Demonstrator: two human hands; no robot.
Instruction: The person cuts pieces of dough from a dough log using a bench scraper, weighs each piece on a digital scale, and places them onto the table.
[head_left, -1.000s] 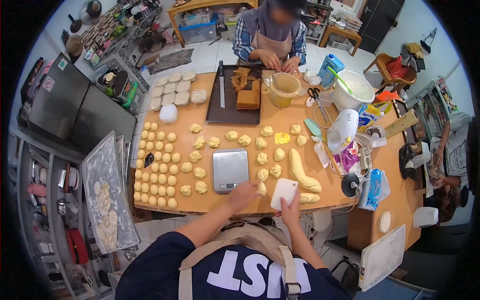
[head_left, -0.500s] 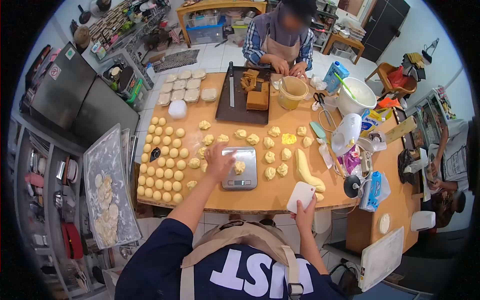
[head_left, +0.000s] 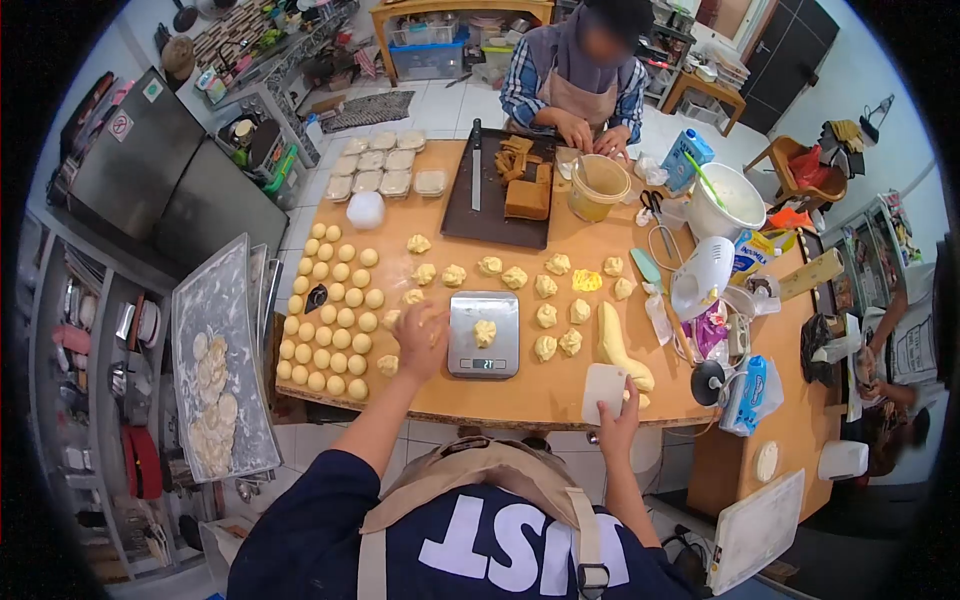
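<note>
A rough dough lump (head_left: 484,333) sits on the kitchen scale (head_left: 484,361), whose display is lit. Just left of the scale, my left hand (head_left: 421,342) is over the rough lumps, its fingers partly hiding what lies beneath; whether it grips a lump I cannot make out. My right hand (head_left: 618,412) holds a white scraper (head_left: 603,392) at the table's front edge, beside the long dough roll (head_left: 620,350). More rough lumps (head_left: 546,286) lie right of the scale. Smooth dough balls (head_left: 340,339) stand in rows at the left.
Across the table a person (head_left: 580,80) works near a dark tray (head_left: 497,225) with a knife and brown cake. Toward the right are a tub (head_left: 598,190), a white bowl (head_left: 725,203) and a mixer (head_left: 702,277). Another person's arm (head_left: 885,325) shows at far right.
A dough lump has come onto the scale and its display has lit. My left hand has moved left, from beside the right-hand lumps, across the scale. My right hand still holds the scraper.
</note>
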